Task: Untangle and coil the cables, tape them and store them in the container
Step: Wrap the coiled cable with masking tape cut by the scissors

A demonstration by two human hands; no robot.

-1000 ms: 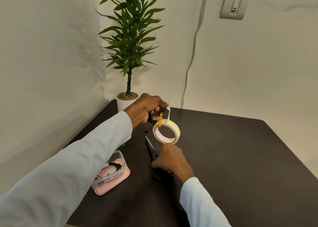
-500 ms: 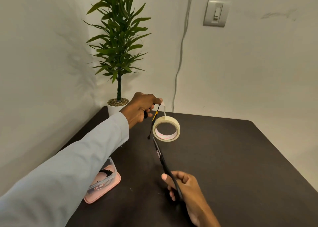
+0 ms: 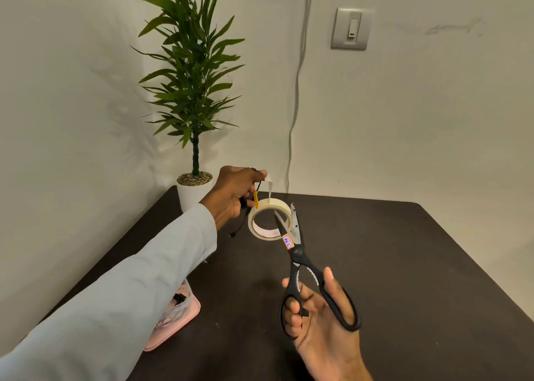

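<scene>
A potted plant (image 3: 193, 91) stands near a wall switch (image 3: 350, 28).

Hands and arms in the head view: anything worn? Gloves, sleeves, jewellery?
Both hands are bare: left hand, right hand, no gloves. No rings or watch show. The left arm wears a long, loose, pale grey-blue sleeve reaching the wrist. The right forearm is mostly out of frame, so its sleeve cannot be seen.

Soft, dim indoor light is falling evenly. The plant (image 3: 190, 71) is casting faint shadows on the wall (image 3: 72, 106) toward 9 o'clock. Wide-angle distortion is bending the edges; focus is staying slightly soft.
</scene>
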